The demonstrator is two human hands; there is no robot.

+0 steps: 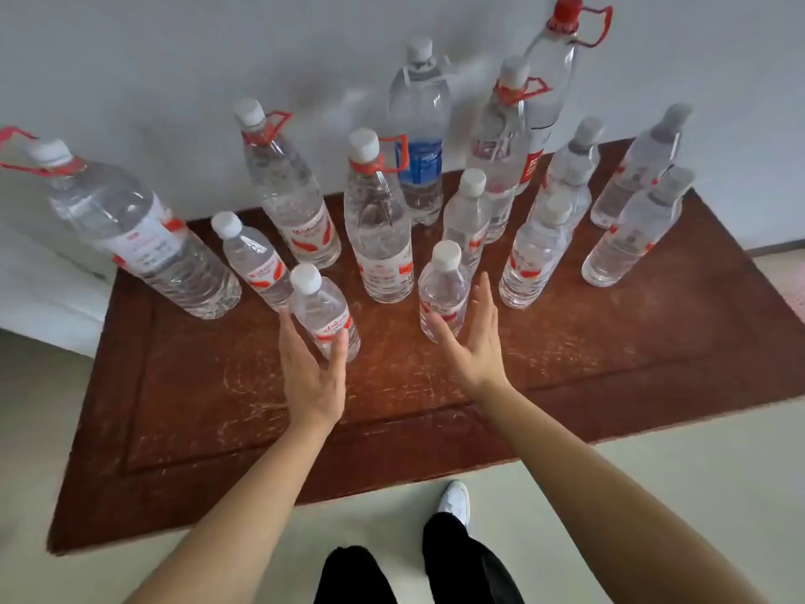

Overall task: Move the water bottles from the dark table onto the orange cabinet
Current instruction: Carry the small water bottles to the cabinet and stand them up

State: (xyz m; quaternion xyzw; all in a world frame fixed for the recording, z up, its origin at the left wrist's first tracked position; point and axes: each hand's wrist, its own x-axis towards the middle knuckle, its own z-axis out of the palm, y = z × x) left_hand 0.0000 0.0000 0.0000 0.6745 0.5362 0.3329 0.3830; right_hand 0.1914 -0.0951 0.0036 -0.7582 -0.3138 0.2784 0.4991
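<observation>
Several clear water bottles with white caps stand on a reddish-brown wooden top (610, 342) against the wall. My left hand (311, 372) is open around a small bottle (322, 309) at the front: fingers straight along its left side, thumb across its lower front. My right hand (472, 342) is open at another small bottle (442, 289), with the thumb in front of its base and the fingers straight up its right side. Neither hand is curled round its bottle. Both bottles stand upright on the wood.
Behind stand bigger bottles with red carry handles (377, 220), (287, 189), a large one at the left (130, 228), a blue-labelled one (420, 137) and smaller ones at the right (631, 228). The wood's front half is bare. My legs and a white shoe (455, 501) are below on pale floor.
</observation>
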